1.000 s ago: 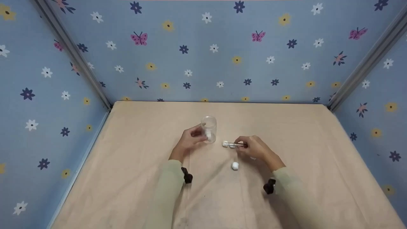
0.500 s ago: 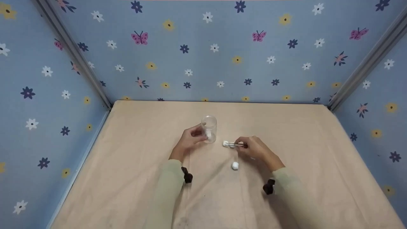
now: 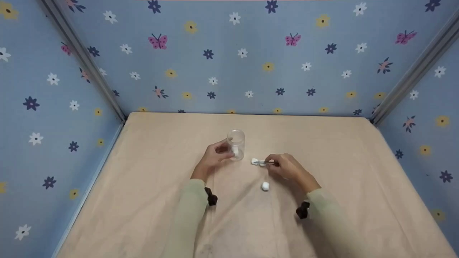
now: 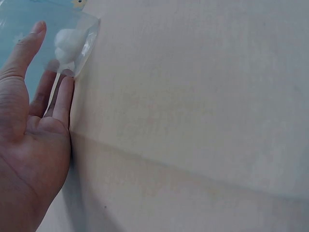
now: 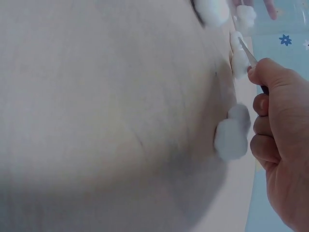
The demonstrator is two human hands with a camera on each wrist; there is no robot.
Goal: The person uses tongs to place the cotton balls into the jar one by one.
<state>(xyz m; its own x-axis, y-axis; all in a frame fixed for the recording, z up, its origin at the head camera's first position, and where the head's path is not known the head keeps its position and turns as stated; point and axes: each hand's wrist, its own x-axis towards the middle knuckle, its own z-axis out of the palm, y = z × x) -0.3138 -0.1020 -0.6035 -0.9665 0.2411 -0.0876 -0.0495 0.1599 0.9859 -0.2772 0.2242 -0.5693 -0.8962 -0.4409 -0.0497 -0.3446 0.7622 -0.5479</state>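
Observation:
My left hand point(image 3: 214, 157) holds a clear plastic jar point(image 3: 236, 141), its mouth facing up. White cotton balls point(image 4: 69, 42) show through the jar wall in the left wrist view. Between the thumb and curled fingers of my right hand point(image 3: 289, 167) is a pair of metal tweezers point(image 5: 248, 54). The tips touch a cotton ball point(image 3: 254, 161) on the cloth, to the right of the jar. A second cotton ball point(image 5: 240, 64) lies beside it, partly behind the tweezers. Whether the tips pinch the ball firmly is hard to tell.
One cotton ball point(image 3: 265, 186) lies nearer to me on the beige cloth point(image 3: 150, 200). More cotton balls point(image 5: 231, 139) rest beside my right hand in the right wrist view. Blue flowered panels point(image 3: 229, 64) stand at the back and sides.
The tweezers' arms look closer together at the cotton ball, which seems slightly squeezed. Both hands and the jar stay nearly where they were.

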